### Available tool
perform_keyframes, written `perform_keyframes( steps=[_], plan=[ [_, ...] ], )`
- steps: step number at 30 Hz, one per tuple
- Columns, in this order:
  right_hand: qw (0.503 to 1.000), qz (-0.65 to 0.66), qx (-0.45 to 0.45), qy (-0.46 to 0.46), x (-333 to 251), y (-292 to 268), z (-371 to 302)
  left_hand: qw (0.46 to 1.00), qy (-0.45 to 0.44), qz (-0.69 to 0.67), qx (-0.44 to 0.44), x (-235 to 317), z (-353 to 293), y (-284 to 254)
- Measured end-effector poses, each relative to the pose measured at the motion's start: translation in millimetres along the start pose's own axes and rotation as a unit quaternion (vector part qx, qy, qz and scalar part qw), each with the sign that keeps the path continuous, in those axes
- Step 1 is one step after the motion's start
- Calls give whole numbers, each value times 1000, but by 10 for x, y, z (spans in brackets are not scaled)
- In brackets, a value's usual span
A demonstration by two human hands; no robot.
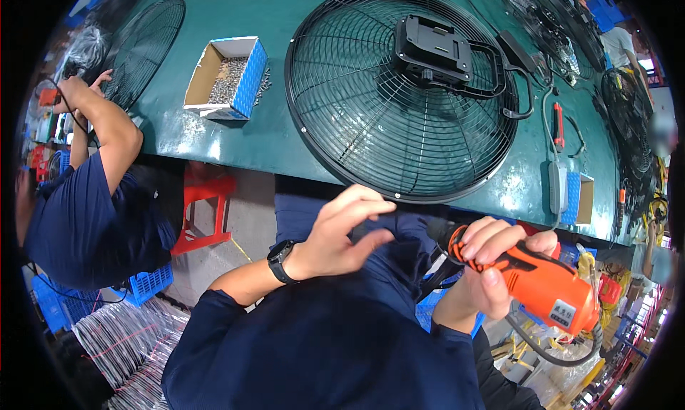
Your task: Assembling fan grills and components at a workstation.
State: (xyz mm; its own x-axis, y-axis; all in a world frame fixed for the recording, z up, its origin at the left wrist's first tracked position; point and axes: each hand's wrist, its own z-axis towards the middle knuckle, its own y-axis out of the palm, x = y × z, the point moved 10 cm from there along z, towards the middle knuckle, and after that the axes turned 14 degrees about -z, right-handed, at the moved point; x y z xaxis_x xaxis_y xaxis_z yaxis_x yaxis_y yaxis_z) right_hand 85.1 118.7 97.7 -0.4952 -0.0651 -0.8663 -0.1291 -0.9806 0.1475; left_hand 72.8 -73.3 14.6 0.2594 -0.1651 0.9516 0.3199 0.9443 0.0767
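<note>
Lower right, the right hand (492, 264) clamps fingers round the orange screwdriver (549, 285), left hand (342, 231) fingers loosely apart, near the fan guard (357, 110) on the counter (235, 10)

Orange driver (546, 285), black fan grille (399, 96), green table (214, 139).

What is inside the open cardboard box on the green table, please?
The cardboard box holds a heap of small grey metal screws; a few lie spilled on the table beside it. The heap hides the box's bottom.
</note>
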Motion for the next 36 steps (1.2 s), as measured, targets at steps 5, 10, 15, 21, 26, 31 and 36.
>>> perform_keyframes(
  steps=[5, 10, 15, 21, 26, 31, 36],
  plan=[
    [998, 55, -24, 5, 89, 183, 133, 948, 102, 302, 19, 50, 28, 10],
    [998, 17, -58, -18, 86, 326, 191, 945, 101, 311, -24, -82, 160, 40],
    [998, 45, -43, 5, 186, 157, 261, 939, 89, 327, -63, -125, 184, 72],
    [996, 79, 21, -31, 186, 7, 187, 933, 90, 340, -80, -162, 224, 80],
    [999, 11, -19, -36, 152, 109, 205, 926, 101, 356, -76, -134, 215, 85],
    [994, -19, 29, 102, 434, -284, 176, 915, 62, 391, -78, -94, 265, -39],
    [962, 82, 125, 228, 817, -722, -18, 905, 75, 404, -108, -49, 362, 21]
  ],
)
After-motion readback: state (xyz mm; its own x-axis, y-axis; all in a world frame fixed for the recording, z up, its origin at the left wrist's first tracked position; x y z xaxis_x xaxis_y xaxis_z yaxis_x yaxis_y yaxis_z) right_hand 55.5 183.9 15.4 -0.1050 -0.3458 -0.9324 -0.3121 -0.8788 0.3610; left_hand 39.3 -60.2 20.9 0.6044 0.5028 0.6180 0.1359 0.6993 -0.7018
